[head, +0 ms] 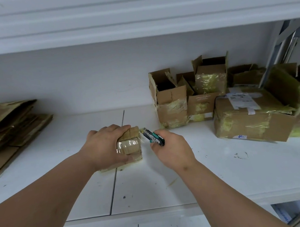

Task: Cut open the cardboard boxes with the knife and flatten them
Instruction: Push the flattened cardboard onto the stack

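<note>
A small taped cardboard box (130, 146) stands on the white shelf (152, 186) near the middle. My left hand (104, 147) is clamped over its top and left side. My right hand (173, 150) grips a green and black utility knife (152, 136), whose tip touches the box's upper right edge. To the right stand several more cardboard boxes, some open with flaps up (169, 96), and a larger sealed one with a white label (250, 116). A stack of flattened cardboard (9, 127) lies at the far left.
A white shelf board (137, 28) runs overhead, low above the work area. A metal shelf post (277, 51) rises at the right behind the boxes. A white wall closes the back. The shelf's front edge (173, 210) is near me.
</note>
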### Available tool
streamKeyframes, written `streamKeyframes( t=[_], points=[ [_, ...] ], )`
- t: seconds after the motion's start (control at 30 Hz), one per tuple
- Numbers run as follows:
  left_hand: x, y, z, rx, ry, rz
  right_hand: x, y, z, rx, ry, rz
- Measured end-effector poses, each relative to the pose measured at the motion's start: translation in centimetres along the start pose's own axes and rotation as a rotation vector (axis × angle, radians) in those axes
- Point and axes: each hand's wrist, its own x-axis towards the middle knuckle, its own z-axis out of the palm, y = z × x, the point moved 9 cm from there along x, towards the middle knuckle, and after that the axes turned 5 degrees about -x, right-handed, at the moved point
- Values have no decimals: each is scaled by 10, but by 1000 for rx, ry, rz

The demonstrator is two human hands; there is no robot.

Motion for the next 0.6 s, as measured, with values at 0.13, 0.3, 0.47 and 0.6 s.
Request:
streamKeyframes(
  t=[0.13,0.3,0.47,0.6],
  points=[
    [0,0,1,55,-24,-6,0,2,0,-2,-2,0],
    [1,-1,2,70,-49,-16,4,0,-2,-42,4,-13],
    [2,-1,2,90,-63,-15,4,-9,-3,-131,23,-65],
    [5,-3,1,106,-61,-29,-3,-12,-1,-158,37,-105]
  ],
)
